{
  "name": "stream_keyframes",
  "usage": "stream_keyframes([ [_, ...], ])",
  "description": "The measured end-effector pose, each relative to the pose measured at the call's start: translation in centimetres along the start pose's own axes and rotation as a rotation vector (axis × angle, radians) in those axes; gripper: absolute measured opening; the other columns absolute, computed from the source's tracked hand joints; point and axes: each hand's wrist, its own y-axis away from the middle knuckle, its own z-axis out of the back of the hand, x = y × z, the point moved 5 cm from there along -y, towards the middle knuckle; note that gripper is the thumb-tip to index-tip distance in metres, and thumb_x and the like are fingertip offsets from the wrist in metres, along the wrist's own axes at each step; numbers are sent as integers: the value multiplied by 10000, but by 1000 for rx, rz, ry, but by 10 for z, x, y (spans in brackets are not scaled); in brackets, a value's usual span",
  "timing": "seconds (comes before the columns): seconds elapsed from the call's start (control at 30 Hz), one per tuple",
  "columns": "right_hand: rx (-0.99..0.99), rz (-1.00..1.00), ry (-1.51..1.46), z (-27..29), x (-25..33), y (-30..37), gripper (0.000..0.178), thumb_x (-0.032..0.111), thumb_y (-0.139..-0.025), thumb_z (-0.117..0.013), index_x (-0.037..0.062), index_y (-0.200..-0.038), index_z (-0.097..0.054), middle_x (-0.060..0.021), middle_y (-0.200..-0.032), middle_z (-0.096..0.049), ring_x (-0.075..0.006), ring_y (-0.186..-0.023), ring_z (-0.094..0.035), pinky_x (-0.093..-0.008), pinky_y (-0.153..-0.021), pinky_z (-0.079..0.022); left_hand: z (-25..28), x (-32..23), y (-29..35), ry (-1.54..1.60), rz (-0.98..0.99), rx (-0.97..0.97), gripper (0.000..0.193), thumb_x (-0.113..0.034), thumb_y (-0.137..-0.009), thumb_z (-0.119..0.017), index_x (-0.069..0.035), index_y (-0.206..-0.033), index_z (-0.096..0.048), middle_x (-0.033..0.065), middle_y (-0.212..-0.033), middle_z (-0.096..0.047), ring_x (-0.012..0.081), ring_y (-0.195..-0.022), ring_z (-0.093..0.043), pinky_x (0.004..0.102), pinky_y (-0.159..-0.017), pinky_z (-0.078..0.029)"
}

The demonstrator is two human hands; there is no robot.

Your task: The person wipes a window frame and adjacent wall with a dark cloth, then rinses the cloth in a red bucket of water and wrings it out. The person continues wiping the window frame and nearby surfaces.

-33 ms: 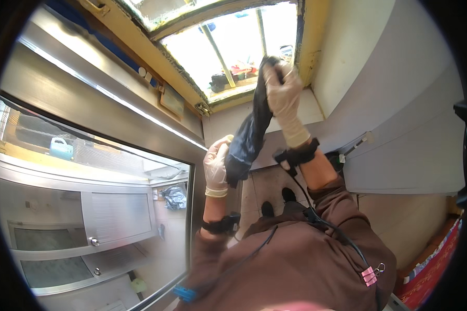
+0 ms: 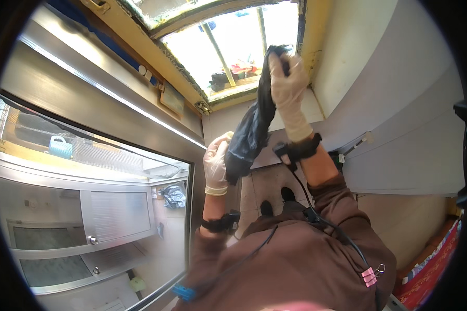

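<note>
So the biggest thing around was a shiny glass panel (image 2: 114,179) on the left, with pale cupboards showing in it, and past it was a bright window (image 2: 241,39) in a worn yellow frame. The person had on a brown sweatshirt (image 2: 306,254). Main item was a black plastic bag (image 2: 250,133), long and crumpled, up in the air between the two hands, its top overlapping the window. Its long axis ran on a slant, lower end to the left and near the body, upper end to the right and away. Honestly couldn't tell if anything was in it, and no label I could make out. Some red cloth (image 2: 429,274) sat bottom right, its markings too small to read. The gloved right hand (image 2: 289,83) had its fingers clamped around the bag's upper end. The gloved left hand (image 2: 216,163) was curled right by the lower end, but I couldn't tell if it was really gripping. A light blue basket (image 2: 61,148) showed in the glass, contents unclear. Smallest was a pink clip (image 2: 369,277) on the sweatshirt.
</note>
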Motion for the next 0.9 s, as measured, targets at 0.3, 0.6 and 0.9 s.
stream_keyframes([
  [0.3,381,-64,186,-22,-42,28,228,202,-857,-782,4,-841,-670,-186,-714,-670,-325,-636,-657,-388,-615,-520,-37,-1,-12,-200,-62,190,226,-50,-1008,-566,51,-1200,-628,125,-1167,-690,137,-1013,-656,257,-918,-521],
  [0.6,343,196,50,-24,5,8,129,147,-874,-759,36,-911,-706,-163,-850,-718,-279,-733,-698,-363,-679,-539,-29,-3,-14,23,-106,161,224,-54,-1032,-506,61,-1182,-627,119,-1111,-694,138,-966,-670,250,-863,-545],
  [0.9,161,406,21,-35,39,-13,235,287,-863,-755,66,-853,-674,-122,-742,-675,-294,-617,-667,-349,-530,-516,-5,-21,-17,-159,-386,53,350,-103,-1026,-543,37,-1345,-509,113,-1204,-641,136,-1033,-629,266,-922,-512],
])
